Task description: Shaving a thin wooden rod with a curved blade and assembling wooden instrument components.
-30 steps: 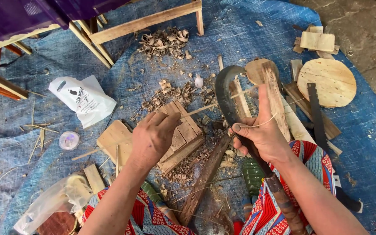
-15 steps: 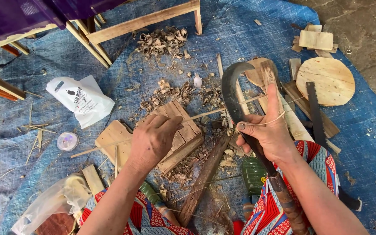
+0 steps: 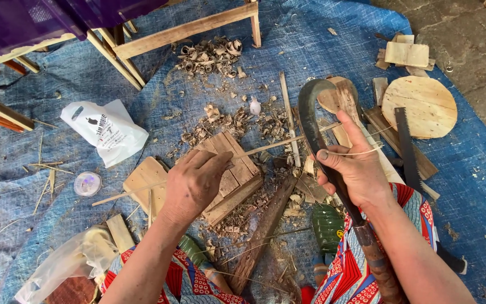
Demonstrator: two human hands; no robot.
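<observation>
Gripping the curved blade [image 3: 310, 121] in my right hand [image 3: 355, 169], I pinch a thin stick [image 3: 265, 147] with my left hand [image 3: 195, 183] over the wooden block [image 3: 234, 180] on the blue tarp [image 3: 468, 186].

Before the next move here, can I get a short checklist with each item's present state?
1. Right hand closed around the curved blade: ok.
2. Left hand on the thin stick, at the wooden block: ok.
3. Exact pinch of the left fingers on the stick: cannot tell, hidden by the hand.
4. Left hand apart from the blade: ok.
5. Tarp around the block free of shavings and scraps: not ok.
6. Saw apart from both hands: ok.
</observation>
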